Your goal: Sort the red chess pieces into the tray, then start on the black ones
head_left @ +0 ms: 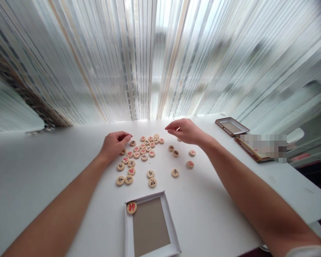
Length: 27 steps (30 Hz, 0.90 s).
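Observation:
Round wooden Chinese chess pieces (pixel 142 151), marked in red or black characters, lie loosely spread on a white table. My left hand (pixel 115 145) is at the left side of the cluster, fingers curled in toward the thumb; whatever they may hold is hidden. A black-marked piece (pixel 133 143) lies by its fingertips, and another piece (pixel 123 152) is just below the hand. Over the cluster's far right side, my right hand (pixel 186 130) reaches leftward with fingers stretched out and no piece visible in them. Beneath it a piece (pixel 179 139) is mostly covered.
Close to me lies a shallow white-rimmed box tray (pixel 173 233), with one red-marked piece (pixel 132 207) in its far left corner. At the right are a brown-edged box part (pixel 232 126) and another brown box part (pixel 253 151). A striped curtain (pixel 139 64) hangs behind the table.

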{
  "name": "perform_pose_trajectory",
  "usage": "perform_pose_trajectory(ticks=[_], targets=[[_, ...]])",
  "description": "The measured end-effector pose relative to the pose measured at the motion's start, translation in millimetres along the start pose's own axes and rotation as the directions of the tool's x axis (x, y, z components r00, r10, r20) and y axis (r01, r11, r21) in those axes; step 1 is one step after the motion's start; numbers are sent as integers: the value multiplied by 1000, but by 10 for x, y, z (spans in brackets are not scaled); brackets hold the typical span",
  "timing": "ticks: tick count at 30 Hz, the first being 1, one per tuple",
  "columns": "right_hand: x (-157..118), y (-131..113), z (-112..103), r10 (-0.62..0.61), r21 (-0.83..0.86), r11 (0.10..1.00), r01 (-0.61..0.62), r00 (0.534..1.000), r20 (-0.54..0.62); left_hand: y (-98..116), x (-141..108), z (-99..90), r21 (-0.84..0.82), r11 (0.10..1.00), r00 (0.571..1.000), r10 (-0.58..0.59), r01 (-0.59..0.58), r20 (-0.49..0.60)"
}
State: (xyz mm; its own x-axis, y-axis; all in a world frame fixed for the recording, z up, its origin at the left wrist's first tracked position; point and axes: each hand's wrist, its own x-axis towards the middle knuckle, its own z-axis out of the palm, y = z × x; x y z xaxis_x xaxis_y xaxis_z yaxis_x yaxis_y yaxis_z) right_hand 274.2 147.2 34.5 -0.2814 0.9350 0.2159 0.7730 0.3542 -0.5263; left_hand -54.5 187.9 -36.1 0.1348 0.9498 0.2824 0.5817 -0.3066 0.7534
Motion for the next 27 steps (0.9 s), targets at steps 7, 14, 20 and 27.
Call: perform_pose_trajectory(ticks=[7,14,20,27], targets=[[392,-123,384,-184,-53,978,202,953,241,32,-50,-14,51,999,1000,3,-4,11],[377,29,408,-208,-97,964,249,926,315,88,-11,-22,97,995,998,-4,-2,68],[361,25,366,-174,-173,957,231,941,291,109,-15,-17,93,996,998,5,-11,65],[324,-41,355,-161,-258,937,235,947,280,155,-60,-9,83,996,998,21,-26,60]])
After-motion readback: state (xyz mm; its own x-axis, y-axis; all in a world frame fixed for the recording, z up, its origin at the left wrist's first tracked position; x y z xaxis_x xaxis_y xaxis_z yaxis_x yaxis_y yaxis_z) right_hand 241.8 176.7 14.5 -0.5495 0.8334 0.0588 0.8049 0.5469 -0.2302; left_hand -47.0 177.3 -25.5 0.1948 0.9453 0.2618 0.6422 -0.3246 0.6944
